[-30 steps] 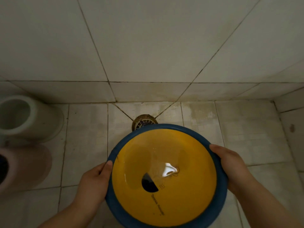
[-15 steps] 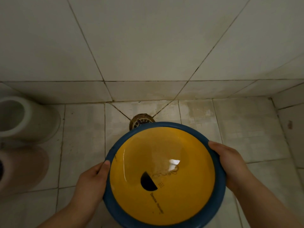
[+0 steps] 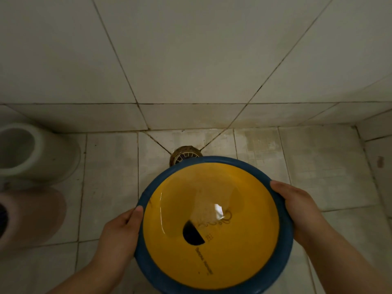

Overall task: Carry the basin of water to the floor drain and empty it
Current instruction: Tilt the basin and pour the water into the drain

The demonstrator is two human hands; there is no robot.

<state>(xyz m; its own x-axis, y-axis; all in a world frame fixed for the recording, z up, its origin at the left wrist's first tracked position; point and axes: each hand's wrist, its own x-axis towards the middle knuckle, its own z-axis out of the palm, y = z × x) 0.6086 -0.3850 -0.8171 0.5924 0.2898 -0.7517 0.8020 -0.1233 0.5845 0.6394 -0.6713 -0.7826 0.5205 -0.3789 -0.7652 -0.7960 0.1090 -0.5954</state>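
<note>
A round basin (image 3: pixel 212 164) with a blue rim and a yellow inside fills the lower middle of the view, held above the tiled floor. Clear water lies in it, with a bright glint near its middle. My left hand (image 3: pixel 118 234) grips the rim on the left side. My right hand (image 3: pixel 297 211) grips the rim on the right side. Just beyond the basin's far edge sits the round metal floor drain (image 3: pixel 184 154), its near half hidden by the rim.
A tiled wall (image 3: pixel 191 60) rises right behind the drain. At the left stand a white bucket (image 3: pixel 31 153) and a pinkish bucket (image 3: pixel 29 217) on the floor. Pale floor tiles (image 3: pixel 318 166) spread to the right, up to a side wall.
The basin with both hands has shifted slightly up and left in view. The water's glint has moved, and the drain stays at the basin's far edge.
</note>
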